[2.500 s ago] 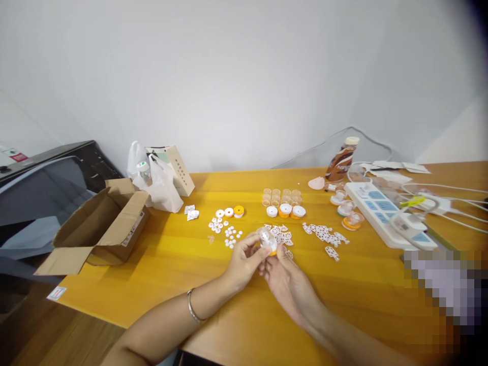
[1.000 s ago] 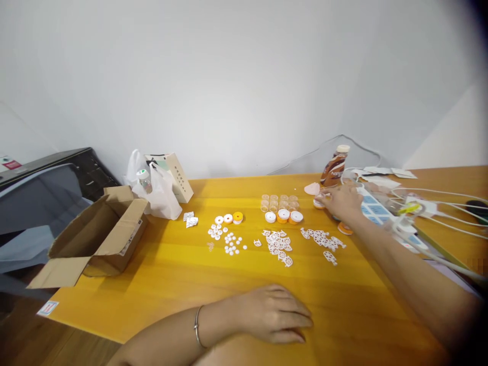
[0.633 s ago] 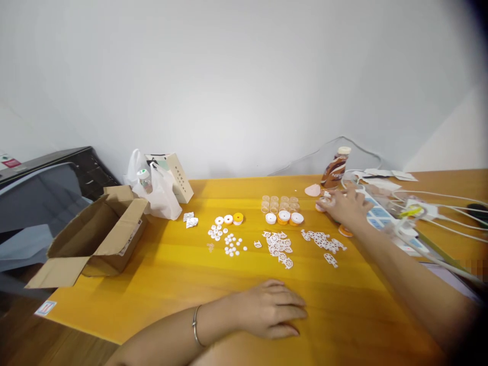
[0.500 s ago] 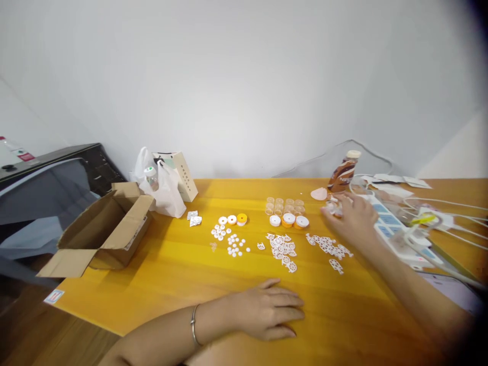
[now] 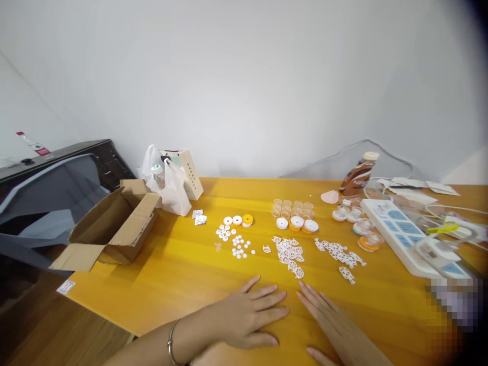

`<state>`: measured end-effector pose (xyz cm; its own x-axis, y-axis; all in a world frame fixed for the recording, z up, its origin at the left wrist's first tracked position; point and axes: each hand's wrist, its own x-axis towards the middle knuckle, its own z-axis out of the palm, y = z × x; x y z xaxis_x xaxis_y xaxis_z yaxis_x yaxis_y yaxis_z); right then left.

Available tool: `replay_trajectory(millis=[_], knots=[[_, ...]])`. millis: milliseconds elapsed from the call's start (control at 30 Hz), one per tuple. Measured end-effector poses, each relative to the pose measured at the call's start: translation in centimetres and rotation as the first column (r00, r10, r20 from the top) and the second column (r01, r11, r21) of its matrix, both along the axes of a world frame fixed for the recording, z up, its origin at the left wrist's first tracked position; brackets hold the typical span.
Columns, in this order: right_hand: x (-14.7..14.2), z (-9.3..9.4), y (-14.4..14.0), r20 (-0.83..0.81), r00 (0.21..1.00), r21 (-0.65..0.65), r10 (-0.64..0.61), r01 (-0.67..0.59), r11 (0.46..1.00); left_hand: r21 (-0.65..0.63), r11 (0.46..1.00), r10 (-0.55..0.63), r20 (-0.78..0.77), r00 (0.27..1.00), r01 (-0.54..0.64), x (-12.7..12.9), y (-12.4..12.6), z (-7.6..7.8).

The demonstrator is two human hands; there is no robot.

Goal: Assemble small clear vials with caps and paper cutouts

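My left hand (image 5: 249, 312) lies flat on the wooden table, fingers spread, holding nothing. Beside it on the right, my right hand (image 5: 330, 323) rests on the table with its fingers stretched out and nothing in them. Just beyond my hands are flat white cut-out wheel-like pieces (image 5: 290, 254), and more such pieces (image 5: 339, 252) lie to the right. Small white round caps (image 5: 239, 246) are scattered left of them. Behind stand clear plastic cups (image 5: 293, 207) in rows and white and orange discs (image 5: 297, 222). Several assembled clear-topped round pieces (image 5: 364, 226) sit at the right.
An open cardboard box (image 5: 129, 223) stands at the left edge, beside a white plastic bag (image 5: 175, 193) and a paper box (image 5: 192, 175). Small silver packets (image 5: 200, 219) lie nearby. A brown drink bottle (image 5: 358, 175) and a white power strip (image 5: 400, 234) with cables occupy the right side.
My right hand has moved from the round pieces near the bottle back to the near middle of the table, letting go of them. My left hand's fingers have spread wider.
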<state>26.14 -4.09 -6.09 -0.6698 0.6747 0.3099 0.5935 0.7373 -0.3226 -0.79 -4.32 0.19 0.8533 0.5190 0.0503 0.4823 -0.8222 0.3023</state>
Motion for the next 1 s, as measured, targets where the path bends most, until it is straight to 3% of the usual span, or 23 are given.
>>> replay_trajectory(millis=[200, 367, 500, 567, 633, 700, 767, 800, 900, 1000], knots=[[-0.3, 0.4, 0.5, 0.145, 0.987, 0.188, 0.064, -0.091, 0.978, 0.081, 0.997, -0.004, -0.041, 0.999, 0.007, -0.1, 0.0, -0.3], [-0.3, 0.4, 0.6, 0.169, 0.984, 0.243, 0.056, -0.097, 0.965, 0.084, 0.996, -0.003, -0.057, 0.998, 0.008, -0.1, -0.1, -0.3], [-0.2, 0.1, 0.8, 0.157, 0.985, 0.236, 0.073, -0.109, 0.966, 0.042, 0.999, 0.018, 0.056, 0.998, -0.02, -0.2, 0.3, -0.1], [-0.2, 0.2, 0.8, 0.172, 0.982, 0.229, 0.075, -0.114, 0.967, 0.046, 0.989, 0.132, 0.195, 0.972, -0.143, -0.8, 1.1, -0.2], [-0.1, 0.4, 0.7, 0.19, 0.979, 0.215, 0.075, -0.116, 0.97, 0.043, 0.921, 0.346, 0.37, 0.863, -0.388, -2.2, 2.5, -0.5], [-0.2, 0.7, 0.6, 0.193, 0.978, 0.19, 0.08, -0.118, 0.975, -0.007, 0.764, 0.554, 0.519, 0.651, -0.645, -4.4, 4.4, -0.9], [-0.2, 1.0, 0.5, 0.183, 0.98, 0.155, 0.081, -0.11, 0.982, -0.048, 0.629, 0.672, 0.536, 0.512, -0.776, -6.9, 6.4, -1.3], [-0.3, 1.1, 0.5, 0.18, 0.98, 0.136, 0.079, -0.105, 0.985, -0.044, 0.577, 0.716, 0.509, 0.478, -0.816, -8.1, 7.3, -1.5], [-0.4, 1.2, 0.5, 0.185, 0.979, 0.093, 0.08, -0.099, 0.991, -0.039, 0.565, 0.742, 0.46, 0.487, -0.824, -10.4, 9.3, -2.0], [-0.4, 1.2, 0.6, 0.191, 0.978, 0.055, 0.086, -0.099, 0.994, -0.031, 0.577, 0.745, 0.429, 0.511, -0.816, -10.8, 10.2, -2.7]])
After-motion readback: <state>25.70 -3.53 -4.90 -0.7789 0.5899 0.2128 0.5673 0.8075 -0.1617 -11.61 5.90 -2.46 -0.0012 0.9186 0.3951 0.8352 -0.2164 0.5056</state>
